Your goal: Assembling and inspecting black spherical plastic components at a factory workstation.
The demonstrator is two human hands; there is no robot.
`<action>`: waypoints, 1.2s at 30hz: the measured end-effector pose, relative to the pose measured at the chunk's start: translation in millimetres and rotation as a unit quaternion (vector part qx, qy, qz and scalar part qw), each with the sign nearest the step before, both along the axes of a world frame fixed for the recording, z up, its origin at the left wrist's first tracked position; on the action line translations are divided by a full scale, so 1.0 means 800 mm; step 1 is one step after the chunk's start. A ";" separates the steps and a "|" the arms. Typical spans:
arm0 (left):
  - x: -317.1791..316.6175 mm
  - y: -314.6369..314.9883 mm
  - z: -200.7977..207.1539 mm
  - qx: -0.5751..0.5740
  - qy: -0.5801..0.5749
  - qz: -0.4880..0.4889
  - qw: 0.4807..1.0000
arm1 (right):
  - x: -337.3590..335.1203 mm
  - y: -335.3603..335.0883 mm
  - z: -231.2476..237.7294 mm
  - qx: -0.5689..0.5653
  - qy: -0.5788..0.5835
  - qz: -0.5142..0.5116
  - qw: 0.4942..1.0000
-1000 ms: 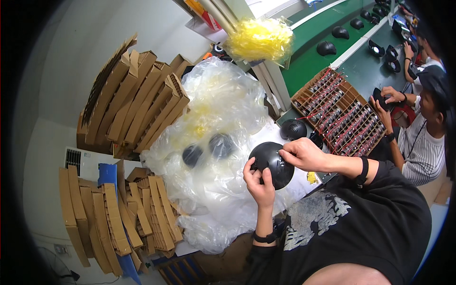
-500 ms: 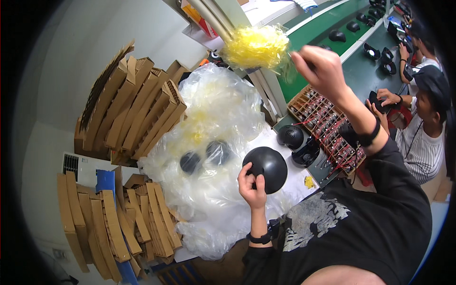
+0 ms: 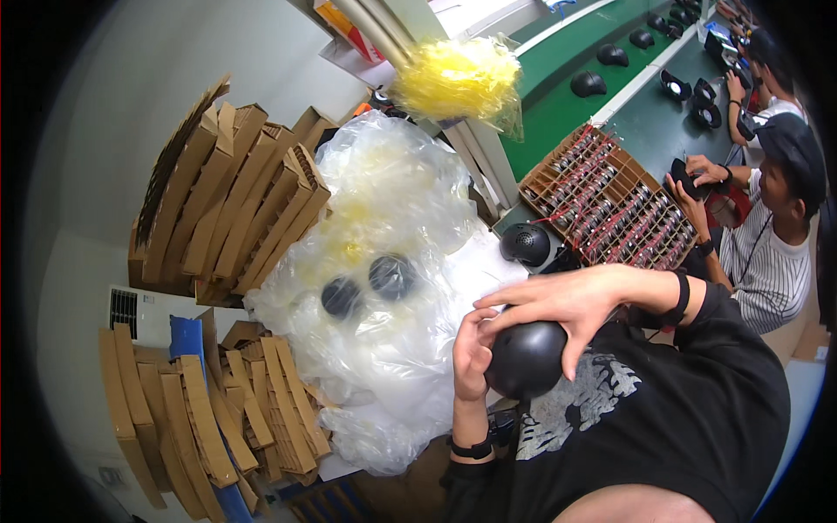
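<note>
A smooth black dome-shaped shell [image 3: 527,362] is held close to my chest, between both hands. My left hand [image 3: 471,356] grips its left side, fingers curled along the edge. Over the top of it, my right hand [image 3: 571,301] is laid with fingers spread around the curve and the thumb down its right side. The underside of the shell is hidden, and I cannot make out whether anything lies under the fingers. Just beyond my right hand sits a black rounded housing with small holes [image 3: 525,244].
A heap of clear plastic bags [image 3: 375,357] covers the white table, with two black round pieces [image 3: 391,277] inside. Yellow strips [image 3: 458,80] hang from a post. Folded cardboard dividers [image 3: 227,192] stand left. A partitioned box of wired parts [image 3: 610,200], a green conveyor [image 3: 558,113] and co-workers are right.
My right hand has come down from beside the yellow strips onto the black shell. The shell has moved nearer my body with my left hand on it.
</note>
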State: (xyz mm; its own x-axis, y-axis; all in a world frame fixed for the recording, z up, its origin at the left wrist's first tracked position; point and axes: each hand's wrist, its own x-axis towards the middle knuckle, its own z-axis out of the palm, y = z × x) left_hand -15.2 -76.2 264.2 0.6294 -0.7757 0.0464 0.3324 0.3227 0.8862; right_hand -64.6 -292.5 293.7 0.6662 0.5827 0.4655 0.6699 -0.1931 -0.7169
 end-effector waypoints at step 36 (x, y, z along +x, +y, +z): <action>0.066 -0.168 -0.269 0.329 0.171 0.037 0.928 | -0.143 -0.104 -0.184 0.721 0.486 -0.231 0.437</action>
